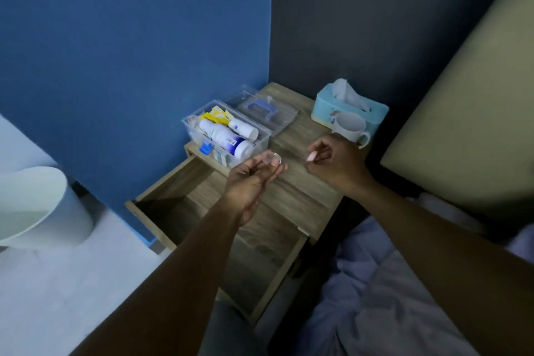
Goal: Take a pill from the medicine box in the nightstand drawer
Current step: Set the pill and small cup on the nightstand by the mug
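**A pill in the right hand, a small clear container in the left**

While both arms reach out over the nightstand [303, 199], I see the left hand [254, 179] turned palm up, and its fingers are curled around a small, round, clear container [270, 158]. This grip is closed on the container, which sits at the fingertips, above the front edge of the nightstand top. The right hand [335, 165] is near it, a little to the right, and the two hands do not touch. The grip of the right hand is pressed together: thumb and forefinger pinch a small pale pill [311, 156], and one end of it shows past the fingertips.

The medicine box [228, 136] is not in the drawer; it stands on the nightstand top, at the left back corner, close to the blue wall [130, 52]. It is clear and open, and white bottles [225, 136] lie inside with some yellow packets [218, 116]. Its clear lid [264, 111], with a blue handle, lies just behind and to the right of it.

The drawer [231, 228] is pulled out under the left forearm, and I cannot tell what is inside because it is dark. At the right back of the nightstand a light blue tissue box [349, 108] stands, and a white mug [351, 127] is just in front of it. A white bin [37, 205] stands on the floor on the left, and bedding [390, 298] lies at the lower right.
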Tool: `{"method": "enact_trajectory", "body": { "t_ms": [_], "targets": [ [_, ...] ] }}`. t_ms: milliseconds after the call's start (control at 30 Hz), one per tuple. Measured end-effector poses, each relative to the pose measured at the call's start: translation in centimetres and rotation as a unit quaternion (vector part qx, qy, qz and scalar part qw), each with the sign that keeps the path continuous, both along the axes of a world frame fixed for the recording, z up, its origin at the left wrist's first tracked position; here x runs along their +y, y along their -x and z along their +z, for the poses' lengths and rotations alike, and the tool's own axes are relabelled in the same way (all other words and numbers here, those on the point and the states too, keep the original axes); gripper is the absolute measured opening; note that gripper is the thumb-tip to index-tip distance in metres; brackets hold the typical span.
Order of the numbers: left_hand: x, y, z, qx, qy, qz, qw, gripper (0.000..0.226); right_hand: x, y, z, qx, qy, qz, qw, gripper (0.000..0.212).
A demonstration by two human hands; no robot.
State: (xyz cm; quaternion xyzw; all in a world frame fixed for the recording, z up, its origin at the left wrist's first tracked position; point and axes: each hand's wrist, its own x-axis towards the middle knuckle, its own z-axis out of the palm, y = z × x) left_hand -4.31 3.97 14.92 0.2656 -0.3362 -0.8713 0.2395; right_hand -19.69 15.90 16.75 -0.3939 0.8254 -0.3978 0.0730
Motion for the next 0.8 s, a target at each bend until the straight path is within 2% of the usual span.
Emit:
{"method": "enact_trajectory", "body": {
  "t_ms": [133,200,300,367,500,600,667,800],
  "targets": [
    [-1.1,2.1,-2.8,-0.039,0.098,-0.028,0.994,0.037,0.8,0.3,-4.8,-0.048,-0.014,-0.064,0.997,0.012],
    [-1.5,3.1,-4.3,-0.091,0.181,-0.048,0.978,0.038,1.1,0.4,-6.7,-0.062,-0.011,-0.078,0.995,0.011],
    [-2.4,4.2,-6.6,-0.181,0.368,-0.093,0.907,0.032,1.6,0.6,-8.9,-0.068,-0.015,-0.090,0.994,0.011],
    [-3.0,5.1,-8.1,-0.235,0.446,-0.134,0.853,0.033,1.6,0.9,-10.2,-0.065,-0.025,-0.100,0.993,0.012],
    [-3.1,6.4,-10.5,-0.276,0.552,-0.188,0.764,0.039,1.9,0.7,-11.8,-0.034,-0.039,-0.113,0.992,0.033],
    [-2.6,7.0,-11.8,-0.281,0.619,-0.172,0.713,0.041,2.2,0.5,-12.9,-0.039,-0.026,-0.112,0.993,0.045],
    [-2.3,7.4,-12.4,-0.284,0.642,-0.159,0.694,0.045,2.4,0.4,-13.4,-0.064,-0.001,-0.122,0.990,0.050],
    [-2.1,7.7,-13.4,-0.317,0.691,-0.162,0.629,0.052,2.8,1.2,-14.1,-0.164,0.024,-0.129,0.978,0.072]
  ]
}}
